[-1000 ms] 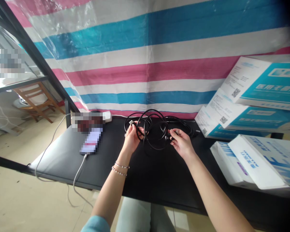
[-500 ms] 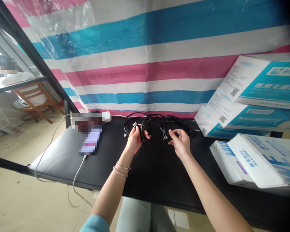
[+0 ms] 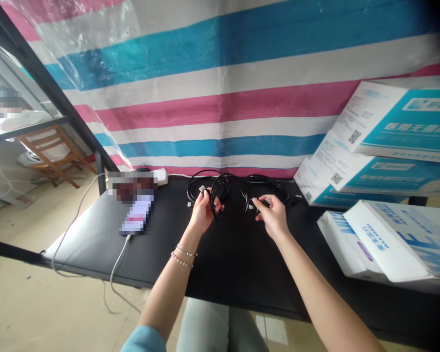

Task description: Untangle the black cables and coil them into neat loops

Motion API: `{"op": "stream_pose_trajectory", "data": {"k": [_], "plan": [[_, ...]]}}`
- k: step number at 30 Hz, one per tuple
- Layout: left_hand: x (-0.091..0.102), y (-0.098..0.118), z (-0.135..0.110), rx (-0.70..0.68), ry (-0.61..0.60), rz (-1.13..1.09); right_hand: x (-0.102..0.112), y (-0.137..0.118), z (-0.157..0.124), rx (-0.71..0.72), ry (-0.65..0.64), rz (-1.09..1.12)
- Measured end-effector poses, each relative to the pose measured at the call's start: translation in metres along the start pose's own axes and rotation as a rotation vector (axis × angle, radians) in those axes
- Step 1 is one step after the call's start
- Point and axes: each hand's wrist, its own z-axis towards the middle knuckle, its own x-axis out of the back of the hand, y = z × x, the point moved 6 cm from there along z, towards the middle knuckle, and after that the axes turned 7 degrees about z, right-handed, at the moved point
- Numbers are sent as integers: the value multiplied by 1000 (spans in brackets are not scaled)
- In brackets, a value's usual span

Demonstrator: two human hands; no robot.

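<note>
A black cable [image 3: 246, 198] hangs in loose loops between my hands above the black tabletop. My left hand [image 3: 202, 216] is closed around one side of the loops, and a silver metal connector [image 3: 202, 188] sticks up by its thumb. On the other side, my right hand [image 3: 274, 215] pinches a dark length of the cable between thumb and fingers. Behind the hands lie more coils: one black coil [image 3: 189, 184] at the left and another black coil [image 3: 285, 188] at the right, each with a light connector end.
White-and-teal boxes [image 3: 374, 132] stand stacked at the right, with white boxes [image 3: 385, 244] in front. A phone [image 3: 137, 213] on a white charging cable [image 3: 119, 259] lies left, near a white adapter [image 3: 162, 176]. Striped sheeting [image 3: 220, 102] hangs behind. A person sits far left.
The loops have shifted slightly left with my left hand, and my right hand has moved a little left too. Both keep their grip. The view has shifted slightly.
</note>
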Motion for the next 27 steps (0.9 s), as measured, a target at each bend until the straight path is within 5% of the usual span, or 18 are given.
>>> {"op": "stream_pose_trajectory", "data": {"k": [14, 27], "plan": [[7, 0, 2, 16, 101, -15, -5, -4, 1, -44, -248, -171], [14, 1, 3, 44, 199, -67, -7, -9, 1, -188, -299, 246]]}}
